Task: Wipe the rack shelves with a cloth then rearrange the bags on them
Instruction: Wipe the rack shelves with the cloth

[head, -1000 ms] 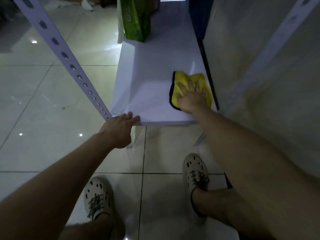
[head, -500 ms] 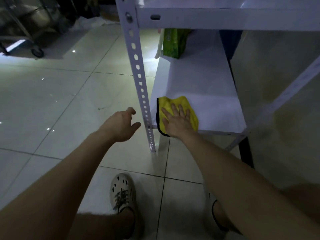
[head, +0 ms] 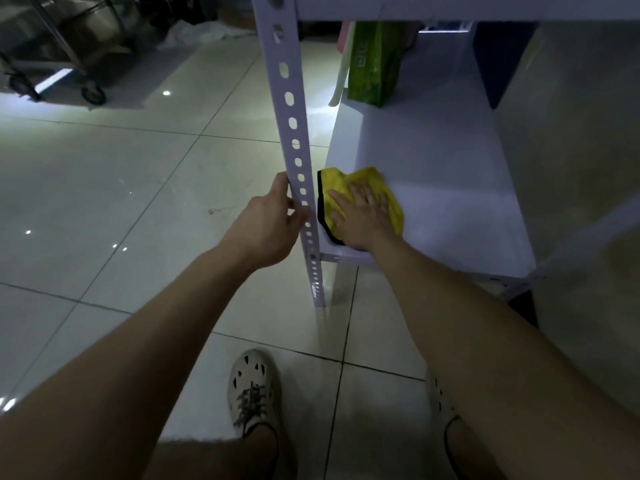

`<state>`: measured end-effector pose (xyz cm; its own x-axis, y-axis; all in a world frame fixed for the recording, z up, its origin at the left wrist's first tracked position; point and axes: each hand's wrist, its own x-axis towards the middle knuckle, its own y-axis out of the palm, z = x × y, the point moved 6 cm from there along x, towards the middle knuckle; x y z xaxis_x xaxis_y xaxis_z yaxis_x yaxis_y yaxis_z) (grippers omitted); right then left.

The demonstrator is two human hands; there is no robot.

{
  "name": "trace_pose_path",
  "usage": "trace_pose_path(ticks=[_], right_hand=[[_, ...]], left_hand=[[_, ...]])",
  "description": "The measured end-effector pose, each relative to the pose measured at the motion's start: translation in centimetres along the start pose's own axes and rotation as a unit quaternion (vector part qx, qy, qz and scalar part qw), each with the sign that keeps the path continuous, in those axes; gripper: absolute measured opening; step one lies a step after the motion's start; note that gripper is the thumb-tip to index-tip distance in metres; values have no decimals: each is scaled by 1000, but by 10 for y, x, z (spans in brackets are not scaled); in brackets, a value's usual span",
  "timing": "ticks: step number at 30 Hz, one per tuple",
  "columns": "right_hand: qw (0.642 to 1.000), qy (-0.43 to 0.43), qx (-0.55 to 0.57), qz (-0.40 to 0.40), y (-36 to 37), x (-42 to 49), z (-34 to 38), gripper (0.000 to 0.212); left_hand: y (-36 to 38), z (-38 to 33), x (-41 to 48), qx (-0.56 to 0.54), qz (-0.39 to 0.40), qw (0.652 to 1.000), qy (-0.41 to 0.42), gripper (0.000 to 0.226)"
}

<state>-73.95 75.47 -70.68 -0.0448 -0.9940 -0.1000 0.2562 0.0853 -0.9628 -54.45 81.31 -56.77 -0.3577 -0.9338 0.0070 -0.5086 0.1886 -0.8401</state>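
Observation:
A yellow cloth with a black edge [head: 369, 180] lies at the near left corner of the low white rack shelf [head: 433, 161]. My right hand [head: 362, 216] presses flat on the cloth with straight fingers. My left hand [head: 268, 223] curls around the perforated white upright post [head: 294, 133] at the shelf's near left corner. A green bag [head: 375, 62] stands upright at the far end of the same shelf.
A higher shelf edge [head: 450, 8] crosses the top of the view. A beige wall [head: 575, 168] runs along the rack's right side. A wheeled metal cart [head: 55, 60] stands on the glossy tiled floor at far left. My feet in pale shoes [head: 252, 386] are below.
My left hand moved from the open air onto the upright post and took hold of it. My right hand and the cloth stayed at the shelf's near left corner.

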Motion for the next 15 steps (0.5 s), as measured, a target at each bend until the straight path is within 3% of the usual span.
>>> trace_pose_path(ticks=[4, 11, 15], right_hand=[[1000, -3, -5, -24, 1, -58, -19, 54], [996, 80, 8, -30, -3, -126, -83, 56], [996, 93, 11, 13, -10, -133, -91, 60]], left_hand=[[0, -5, 0, 8, 37, 998, -41, 52], [17, -2, -5, 86, 82, 986, -118, 67], [31, -11, -15, 139, 132, 976, -98, 71]])
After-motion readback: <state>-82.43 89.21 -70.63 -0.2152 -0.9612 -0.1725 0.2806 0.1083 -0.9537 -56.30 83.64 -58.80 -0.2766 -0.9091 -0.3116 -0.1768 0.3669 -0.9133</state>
